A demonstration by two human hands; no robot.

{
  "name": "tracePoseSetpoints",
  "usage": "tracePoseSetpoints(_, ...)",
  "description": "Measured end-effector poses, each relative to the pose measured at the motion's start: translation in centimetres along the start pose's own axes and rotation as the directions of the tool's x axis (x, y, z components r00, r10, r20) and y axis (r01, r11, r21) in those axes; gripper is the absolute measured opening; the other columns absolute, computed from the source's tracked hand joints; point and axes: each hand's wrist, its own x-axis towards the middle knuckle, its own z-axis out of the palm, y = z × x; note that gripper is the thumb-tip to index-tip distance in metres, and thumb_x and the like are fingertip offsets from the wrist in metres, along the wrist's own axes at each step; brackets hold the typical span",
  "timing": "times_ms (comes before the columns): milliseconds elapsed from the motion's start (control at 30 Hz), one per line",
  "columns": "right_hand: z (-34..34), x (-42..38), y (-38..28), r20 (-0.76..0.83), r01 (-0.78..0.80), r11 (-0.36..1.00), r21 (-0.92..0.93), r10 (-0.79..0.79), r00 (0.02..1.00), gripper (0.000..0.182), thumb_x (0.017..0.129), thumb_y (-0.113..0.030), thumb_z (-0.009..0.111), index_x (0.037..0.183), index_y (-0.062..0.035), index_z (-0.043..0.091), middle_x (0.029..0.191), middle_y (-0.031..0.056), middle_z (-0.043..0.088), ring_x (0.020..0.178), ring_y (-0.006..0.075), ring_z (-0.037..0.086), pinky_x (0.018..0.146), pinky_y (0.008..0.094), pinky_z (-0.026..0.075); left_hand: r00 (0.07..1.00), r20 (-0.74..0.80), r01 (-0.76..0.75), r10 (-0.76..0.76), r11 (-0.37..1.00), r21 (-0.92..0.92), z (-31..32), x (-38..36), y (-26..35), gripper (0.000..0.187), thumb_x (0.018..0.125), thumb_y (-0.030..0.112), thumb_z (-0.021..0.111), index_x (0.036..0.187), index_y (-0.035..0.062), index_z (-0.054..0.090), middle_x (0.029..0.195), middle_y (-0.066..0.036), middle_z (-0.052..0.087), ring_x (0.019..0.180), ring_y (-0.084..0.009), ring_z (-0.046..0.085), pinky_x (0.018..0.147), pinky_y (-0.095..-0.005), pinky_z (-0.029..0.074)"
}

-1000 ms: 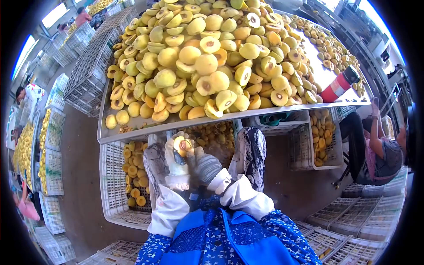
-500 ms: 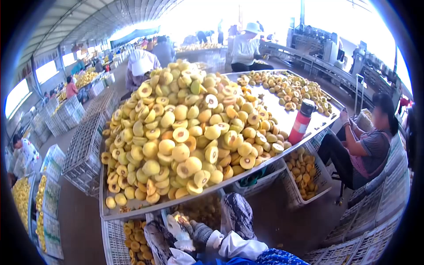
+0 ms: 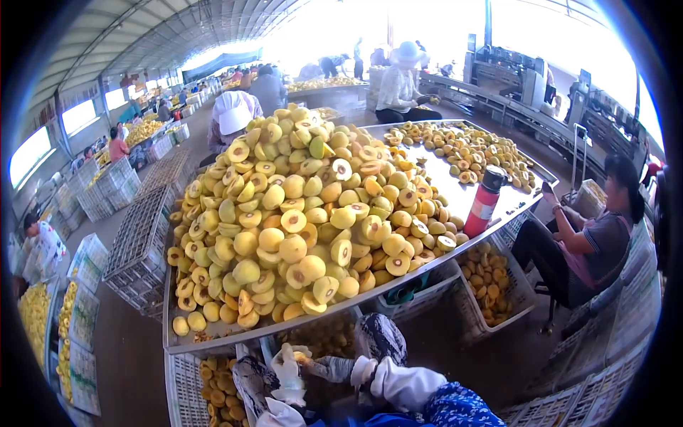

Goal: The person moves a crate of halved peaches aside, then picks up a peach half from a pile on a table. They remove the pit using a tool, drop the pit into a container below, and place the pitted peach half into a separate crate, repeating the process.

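A large heap of halved yellow peaches (image 3: 284, 228) lies on the metal table (image 3: 434, 265) in front of me, many showing brown centres. Below the table's near edge, over my lap, my left hand (image 3: 288, 368) wears a white glove. Its fingers are closed around a peach half (image 3: 302, 353). Close beside it is my right hand (image 3: 331, 368) in a grey glove, its fingers bent in against the fruit. Whatever the right fingers grip is too small to make out. Behind both hands, under the table, a crate of peach halves (image 3: 331, 336) sits in shadow.
A red bottle (image 3: 484, 206) stands on the table's right edge. Crates of peach halves (image 3: 491, 285) (image 3: 222, 391) flank my legs. A seated person (image 3: 597, 235) at right holds up a dark object. Others work across the table. Stacked crates (image 3: 139, 249) stand at left.
My left hand has risen slightly, bringing the peach half up into clearer view. My right forearm has shifted a little to the right. The view has tilted slightly.
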Motion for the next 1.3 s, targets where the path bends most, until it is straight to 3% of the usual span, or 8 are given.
tracePoseSetpoints(400,7.1,0.1,-7.8,0.004,0.001,-0.010,1.000,0.462,0.887,0.043,0.084,-0.057,0.053,0.082,-0.0141,0.055,0.064,-0.0016,0.053,0.049,0.0090,0.047,0.042,0.0231,0.037,0.944,-0.282,0.086,-0.170,0.954,-0.286,-10.3,1.5,4.4,0.043,0.091,0.043,0.047,0.083,0.0021,0.060,0.063,-0.013,0.059,0.058,-0.0264,0.058,0.057,-0.0349,0.048)
tracePoseSetpoints(467,4.5,0.6,-0.6,0.013,-0.309,0.490,0.815,0.518,0.855,0.048,0.080,-0.063,0.053,0.073,-0.0157,0.051,0.054,-0.0023,0.047,0.039,0.0103,0.038,0.035,0.0249,0.030,0.841,-0.294,0.117,0.454,0.379,0.918,-14.1,1.2,9.1,0.024,0.085,0.029,0.060,0.081,0.0051,0.060,0.072,-0.014,0.060,0.069,-0.0253,0.059,0.063,-0.0362,0.049)
tracePoseSetpoints(533,4.0,0.3,3.4,-0.054,-0.439,0.531,0.724,0.679,0.732,0.051,0.077,-0.068,0.052,0.076,-0.0172,0.051,0.050,-0.0039,0.043,0.036,0.0102,0.036,0.031,0.0260,0.027,0.674,0.095,-0.001,0.732,-0.128,0.992,-14.9,2.6,11.5,0.024,0.080,0.029,0.064,0.092,0.0090,0.061,0.086,-0.015,0.061,0.073,-0.0279,0.060,0.066,-0.0374,0.049)
tracePoseSetpoints(800,5.1,0.6,-1.0,-0.098,-0.418,0.725,0.548,0.552,0.828,0.046,0.085,-0.059,0.050,0.080,-0.0130,0.053,0.051,-0.0002,0.046,0.031,0.0130,0.035,0.029,0.0260,0.029,0.949,0.300,-0.271,0.097,-0.236,0.933,-5.2,15.7,8.8,0.055,0.073,0.037,0.063,0.118,0.0114,0.046,0.097,-0.012,0.060,0.091,-0.0287,0.060,0.082,-0.0395,0.046)
tracePoseSetpoints(1000,3.5,0.4,-2.0,-0.392,0.010,0.957,0.290,0.109,0.914,0.029,0.090,-0.041,0.050,0.088,-0.0120,0.055,0.059,-0.0014,0.050,0.047,0.0106,0.046,0.040,0.0235,0.036,0.998,0.064,-0.031,0.011,0.948,0.317,-8.9,14.6,8.8,0.054,0.075,0.024,0.061,0.125,0.0094,0.048,0.105,-0.010,0.060,0.079,-0.0219,0.063,0.066,-0.0288,0.052)
tracePoseSetpoints(1133,1.5,2.4,-6.5,-0.142,0.340,0.342,-0.876,-0.857,0.495,0.019,0.086,-0.002,0.053,0.105,0.0009,0.053,0.083,0.0129,0.057,0.068,0.0247,0.059,0.053,0.0323,0.049,0.960,0.221,0.240,-0.173,0.914,-0.327,-6.7,6.3,10.0,0.056,0.079,0.020,0.056,0.131,0.0065,0.039,0.108,-0.009,0.057,0.083,-0.0223,0.061,0.065,-0.0259,0.052)
tracePoseSetpoints(1200,2.4,3.1,-7.7,-0.376,0.351,0.800,-0.487,-0.554,0.743,0.026,0.084,0.000,0.051,0.111,0.0027,0.051,0.095,0.0184,0.056,0.075,0.0329,0.060,0.062,0.0349,0.051,0.944,0.154,0.330,-0.292,0.809,-0.487,-3.8,2.4,9.8,0.053,0.082,0.019,0.054,0.131,0.0056,0.038,0.112,-0.009,0.055,0.092,-0.0217,0.058,0.070,-0.0260,0.051)
tracePoseSetpoints(1300,3.6,3.7,-10.6,-0.329,0.344,0.673,-0.655,-0.663,0.672,0.024,0.090,-0.010,0.047,0.112,-0.0005,0.052,0.094,0.0194,0.058,0.079,0.0334,0.060,0.068,0.0363,0.049,0.985,0.070,-0.156,0.156,0.988,-0.003,-2.7,0.4,4.7,0.037,0.089,0.029,0.054,0.116,0.0035,0.053,0.106,-0.008,0.058,0.096,-0.0185,0.056,0.079,-0.0247,0.047)
